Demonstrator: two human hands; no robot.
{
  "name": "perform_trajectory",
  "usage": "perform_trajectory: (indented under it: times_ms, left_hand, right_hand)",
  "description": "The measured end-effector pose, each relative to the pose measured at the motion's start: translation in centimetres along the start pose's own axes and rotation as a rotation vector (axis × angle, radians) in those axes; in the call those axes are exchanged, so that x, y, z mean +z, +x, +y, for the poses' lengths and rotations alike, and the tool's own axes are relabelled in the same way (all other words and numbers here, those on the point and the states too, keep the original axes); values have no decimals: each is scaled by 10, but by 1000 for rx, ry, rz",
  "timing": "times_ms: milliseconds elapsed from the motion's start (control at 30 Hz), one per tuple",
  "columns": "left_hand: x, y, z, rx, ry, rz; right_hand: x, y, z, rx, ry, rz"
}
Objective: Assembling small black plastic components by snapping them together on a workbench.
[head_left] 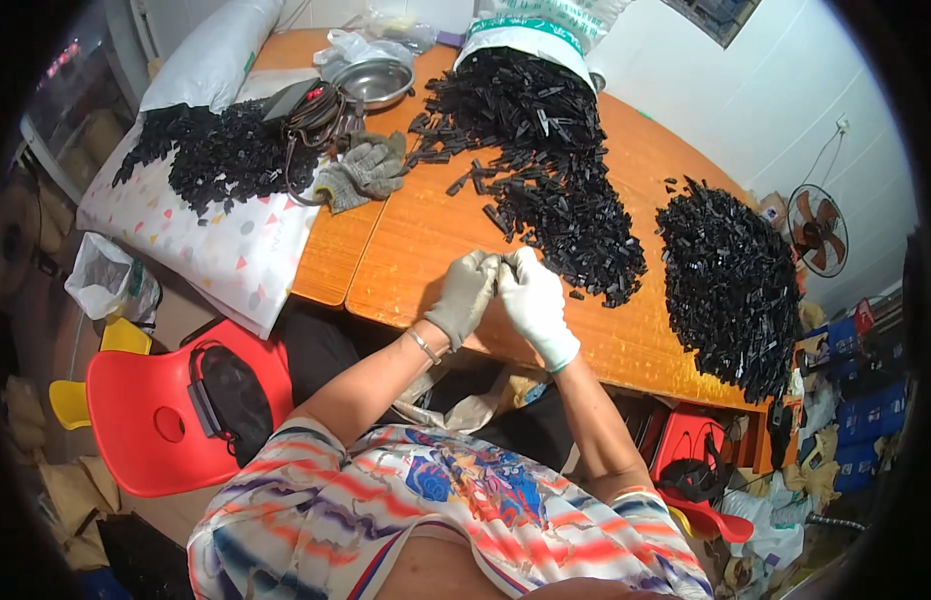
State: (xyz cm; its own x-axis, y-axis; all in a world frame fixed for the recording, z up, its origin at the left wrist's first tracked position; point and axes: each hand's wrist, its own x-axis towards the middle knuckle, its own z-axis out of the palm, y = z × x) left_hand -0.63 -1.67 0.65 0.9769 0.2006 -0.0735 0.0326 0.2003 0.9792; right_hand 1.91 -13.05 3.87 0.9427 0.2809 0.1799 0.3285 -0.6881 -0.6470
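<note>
My left hand [464, 298], in a grey-coated glove, and my right hand [537, 302], in a white glove, meet above the near edge of the table. The fingers of both are closed and pinched together at the tips. Between them shows a bit of a small black plastic piece [500, 278], mostly hidden by the fingers. Just beyond my right hand lies a spread of loose black plastic pieces [585, 230], running back to a heap [525, 100] at the mouth of a white woven sack [530, 40].
Another pile of black pieces [730, 290] covers the table's right end. At left, more pieces [230, 165] lie on a patterned sheet [225, 250], near grey work gloves [360, 175], coiled cable [320, 115] and a metal bowl [377, 84]. Red chairs [135, 400] stand below; a fan [817, 230] is at right.
</note>
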Motion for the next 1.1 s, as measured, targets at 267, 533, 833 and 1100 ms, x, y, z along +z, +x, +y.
perform_trajectory:
  times_ms: [267, 533, 833, 1100]
  left_hand:
    - [-4, 24, -14, 23, -16, -179]
    - [-18, 13, 6, -102, -130, -117]
    - [-6, -16, 6, -157, -401, -238]
    - [-60, -60, 18, 51, 854, -501]
  right_hand:
    - [-8, 0, 6, -53, 89, 38]
    - [-21, 2, 20, 68, 784, -58]
    - [2, -13, 31, -106, 657, -95]
    - [-20, -11, 47, -152, 599, -452]
